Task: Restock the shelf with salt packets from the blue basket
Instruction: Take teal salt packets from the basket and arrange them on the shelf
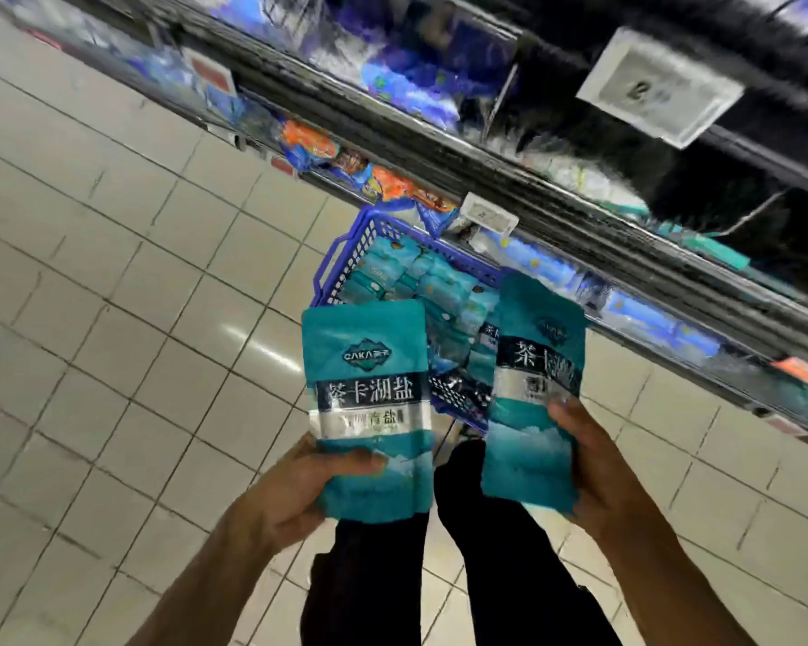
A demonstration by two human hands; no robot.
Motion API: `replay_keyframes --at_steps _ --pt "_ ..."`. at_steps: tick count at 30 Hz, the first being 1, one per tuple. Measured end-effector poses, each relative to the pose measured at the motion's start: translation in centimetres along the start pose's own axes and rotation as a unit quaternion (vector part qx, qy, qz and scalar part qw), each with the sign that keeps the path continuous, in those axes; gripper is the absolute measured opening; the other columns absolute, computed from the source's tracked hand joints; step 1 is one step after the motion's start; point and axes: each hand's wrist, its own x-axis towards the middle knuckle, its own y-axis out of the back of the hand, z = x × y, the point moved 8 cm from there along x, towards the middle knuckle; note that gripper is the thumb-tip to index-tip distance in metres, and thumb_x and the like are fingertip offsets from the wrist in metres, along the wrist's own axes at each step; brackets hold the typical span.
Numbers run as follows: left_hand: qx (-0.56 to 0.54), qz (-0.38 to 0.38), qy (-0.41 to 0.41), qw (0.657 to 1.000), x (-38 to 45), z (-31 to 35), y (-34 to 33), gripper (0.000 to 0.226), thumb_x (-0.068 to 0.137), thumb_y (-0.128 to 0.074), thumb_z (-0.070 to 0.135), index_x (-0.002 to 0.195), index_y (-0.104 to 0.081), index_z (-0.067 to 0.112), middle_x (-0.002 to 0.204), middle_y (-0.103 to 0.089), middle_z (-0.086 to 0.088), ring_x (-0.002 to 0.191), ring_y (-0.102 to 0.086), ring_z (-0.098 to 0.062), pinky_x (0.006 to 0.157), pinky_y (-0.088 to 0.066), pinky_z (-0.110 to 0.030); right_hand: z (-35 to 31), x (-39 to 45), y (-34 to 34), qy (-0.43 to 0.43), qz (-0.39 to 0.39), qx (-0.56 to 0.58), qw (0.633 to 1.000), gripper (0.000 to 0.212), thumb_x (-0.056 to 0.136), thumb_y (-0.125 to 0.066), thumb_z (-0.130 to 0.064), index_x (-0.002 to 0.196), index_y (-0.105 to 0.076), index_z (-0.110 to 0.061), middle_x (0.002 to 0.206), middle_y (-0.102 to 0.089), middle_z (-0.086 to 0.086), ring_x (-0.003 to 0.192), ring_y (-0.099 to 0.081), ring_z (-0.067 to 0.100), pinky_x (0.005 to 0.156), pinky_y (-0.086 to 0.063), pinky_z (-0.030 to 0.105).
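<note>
The left hand (295,487) and right hand (593,463) each hold a teal salt packet (367,366) (535,361) in a closed grip by its lower end, label up, over the blue basket (341,254), apparently ready for shelving.

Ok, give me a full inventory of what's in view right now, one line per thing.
salt packets in hand: two, teal with dark label band, one in the left hand, one in the right hand
blue basket: one, blue plastic, on the floor below the shelves, holding many more teal packets
shelves: dark, stocked with blurred blue and orange goods, upper right
price tags: several, white, on the shelf edges
floor: pale tiles
legs: two, dark trousers
left hand: grips its packet's lower end
right hand: grips its packet's lower end
</note>
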Motion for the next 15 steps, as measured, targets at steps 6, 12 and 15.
replay_keyframes --at_steps 6,12,15 --pt "0.050 0.085 -0.073 0.992 -7.4 5.3 -5.8 0.049 0.055 -0.095 0.026 0.102 -0.081 0.022 0.107 -0.077 -0.015 0.089 -0.077 -0.028 0.068 -0.061 -0.034 -4.2 -7.7 -6.1 0.098 0.065 -0.086 0.989 0.023 0.081 -0.068 -0.016 0.099 -0.081 -0.023 0.094 -0.079 0.008 0.079 -0.078 0.025 0.062 -0.061 0.038" --pt "0.128 0.097 -0.149 0.976 -14.6 10.0 -13.0 0.047 0.062 -0.091 0.025 0.106 -0.078 0.023 0.110 -0.077 -0.012 0.094 -0.076 -0.027 0.072 -0.062 -0.034 -6.1 -19.1 -7.5 0.161 0.134 -0.126 0.970 0.050 0.070 -0.081 -0.005 0.118 -0.066 -0.002 0.103 -0.076 0.020 0.085 -0.076 0.037 0.067 -0.060 0.045" --pt "0.174 0.087 -0.146 0.970 -16.7 10.8 -15.9 0.061 0.064 -0.093 0.029 0.120 -0.069 0.022 0.112 -0.077 -0.008 0.101 -0.075 -0.029 0.081 -0.062 -0.040 -6.0 -24.5 -7.7 0.173 0.165 -0.158 0.958 0.047 0.070 -0.086 -0.012 0.115 -0.071 -0.013 0.112 -0.075 0.018 0.099 -0.073 0.039 0.083 -0.061 0.052"
